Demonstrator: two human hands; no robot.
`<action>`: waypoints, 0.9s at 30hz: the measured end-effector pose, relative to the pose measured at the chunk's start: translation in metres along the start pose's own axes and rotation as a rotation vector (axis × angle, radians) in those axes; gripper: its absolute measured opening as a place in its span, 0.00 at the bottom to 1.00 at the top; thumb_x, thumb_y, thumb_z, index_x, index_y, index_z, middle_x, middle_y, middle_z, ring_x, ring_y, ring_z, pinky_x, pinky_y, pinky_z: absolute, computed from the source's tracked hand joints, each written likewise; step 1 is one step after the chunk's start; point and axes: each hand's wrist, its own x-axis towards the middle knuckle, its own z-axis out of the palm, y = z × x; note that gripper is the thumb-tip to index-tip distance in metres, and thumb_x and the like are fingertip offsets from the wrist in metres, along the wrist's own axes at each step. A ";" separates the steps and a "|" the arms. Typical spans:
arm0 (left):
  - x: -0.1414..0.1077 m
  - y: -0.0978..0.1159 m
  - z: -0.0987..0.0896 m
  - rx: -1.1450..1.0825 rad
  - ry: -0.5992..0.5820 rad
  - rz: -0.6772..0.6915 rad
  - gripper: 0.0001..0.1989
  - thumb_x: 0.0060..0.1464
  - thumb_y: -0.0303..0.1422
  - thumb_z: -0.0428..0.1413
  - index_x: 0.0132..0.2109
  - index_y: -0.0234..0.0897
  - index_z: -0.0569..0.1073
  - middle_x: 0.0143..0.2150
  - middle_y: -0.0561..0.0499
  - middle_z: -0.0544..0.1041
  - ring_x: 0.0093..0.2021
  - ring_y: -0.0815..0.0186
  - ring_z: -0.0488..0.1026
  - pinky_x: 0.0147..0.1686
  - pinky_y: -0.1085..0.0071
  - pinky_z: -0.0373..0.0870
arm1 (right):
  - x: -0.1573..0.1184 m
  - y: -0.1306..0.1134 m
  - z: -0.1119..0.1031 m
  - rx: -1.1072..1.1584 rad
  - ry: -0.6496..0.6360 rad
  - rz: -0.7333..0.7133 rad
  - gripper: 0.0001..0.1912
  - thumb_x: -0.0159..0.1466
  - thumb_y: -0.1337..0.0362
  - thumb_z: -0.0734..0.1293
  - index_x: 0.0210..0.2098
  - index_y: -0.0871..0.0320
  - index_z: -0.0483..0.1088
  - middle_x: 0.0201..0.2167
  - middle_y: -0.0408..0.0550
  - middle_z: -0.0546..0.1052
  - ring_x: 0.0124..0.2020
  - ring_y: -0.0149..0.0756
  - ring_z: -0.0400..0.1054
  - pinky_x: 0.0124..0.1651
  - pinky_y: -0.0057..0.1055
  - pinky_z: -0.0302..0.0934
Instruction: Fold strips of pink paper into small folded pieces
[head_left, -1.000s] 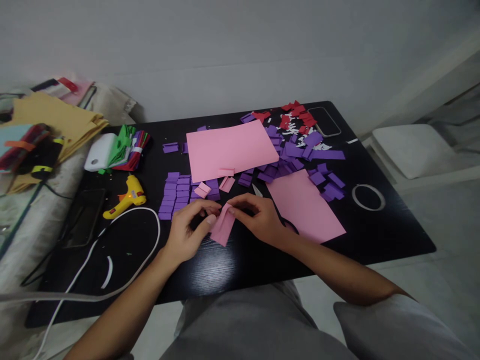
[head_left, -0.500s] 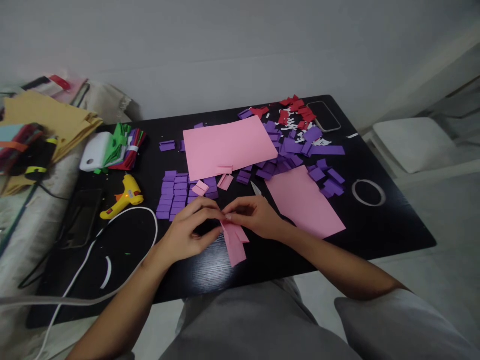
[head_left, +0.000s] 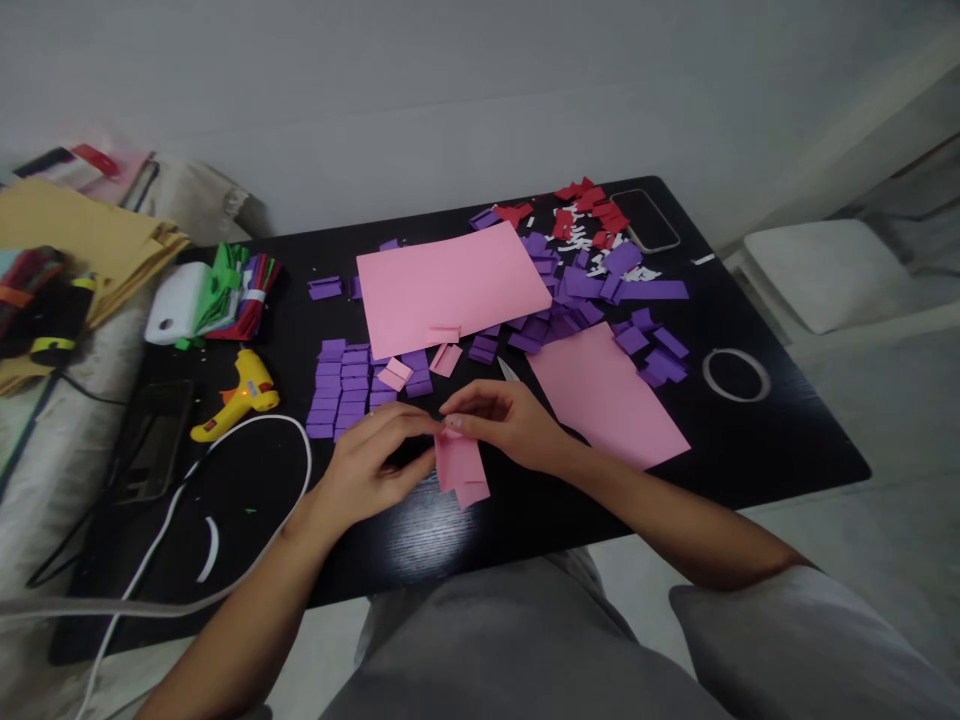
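Between my hands, over the near part of the black table [head_left: 555,520], hangs a pink paper strip [head_left: 460,462] with folds in it. My left hand [head_left: 381,456] pinches its upper left edge, and the fingertips of my right hand [head_left: 504,424] press on its top. Behind the hands lie small folded pink pieces [head_left: 446,359] and rows of folded purple pieces [head_left: 341,388]. A large pink sheet [head_left: 450,285] rests just past them. Another pink sheet [head_left: 604,395] is right of my right hand, and a scissor blade [head_left: 508,370] pokes out behind that hand.
On the left are a yellow glue gun [head_left: 238,396], a looping white cable [head_left: 308,455], a dark phone-like object [head_left: 154,440] and bundled paper strips [head_left: 251,295]. Red scraps [head_left: 596,208] and purple pieces fill the back right. A tape ring [head_left: 736,375] lies at right.
The pink strip now hangs shorter, its lower part folded up or overlapped. Both hands stay close together at its top. The whole view has shifted slightly.
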 end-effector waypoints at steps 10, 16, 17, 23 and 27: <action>0.001 0.002 0.000 0.019 0.005 0.001 0.10 0.61 0.27 0.63 0.49 0.37 0.77 0.42 0.46 0.82 0.42 0.64 0.81 0.43 0.69 0.79 | 0.001 0.001 0.000 -0.006 0.008 -0.017 0.09 0.58 0.62 0.78 0.37 0.58 0.80 0.34 0.44 0.84 0.37 0.31 0.79 0.45 0.30 0.73; 0.000 0.001 0.001 -0.009 0.001 -0.022 0.11 0.60 0.26 0.64 0.49 0.37 0.76 0.42 0.47 0.83 0.41 0.64 0.82 0.43 0.70 0.79 | 0.000 0.000 -0.001 -0.021 0.006 -0.016 0.10 0.58 0.61 0.78 0.38 0.58 0.80 0.35 0.45 0.84 0.37 0.33 0.80 0.47 0.32 0.74; 0.000 0.001 0.001 -0.014 -0.001 -0.024 0.11 0.60 0.27 0.64 0.49 0.37 0.76 0.42 0.47 0.83 0.41 0.64 0.82 0.43 0.69 0.79 | 0.000 0.001 0.000 -0.021 0.006 -0.015 0.10 0.58 0.61 0.79 0.38 0.58 0.80 0.35 0.45 0.84 0.37 0.33 0.80 0.46 0.32 0.74; 0.000 0.001 0.001 -0.038 -0.016 -0.026 0.10 0.60 0.27 0.63 0.49 0.38 0.77 0.41 0.46 0.83 0.41 0.63 0.82 0.43 0.68 0.80 | -0.001 0.002 -0.001 -0.024 -0.026 0.006 0.13 0.55 0.60 0.81 0.37 0.58 0.80 0.34 0.45 0.83 0.36 0.32 0.79 0.44 0.30 0.75; 0.000 0.001 0.001 -0.035 -0.015 -0.024 0.10 0.60 0.27 0.63 0.49 0.39 0.77 0.41 0.47 0.83 0.41 0.63 0.82 0.43 0.68 0.81 | -0.001 0.000 -0.002 -0.045 -0.016 0.003 0.15 0.54 0.59 0.82 0.36 0.58 0.80 0.33 0.45 0.83 0.35 0.32 0.79 0.45 0.31 0.75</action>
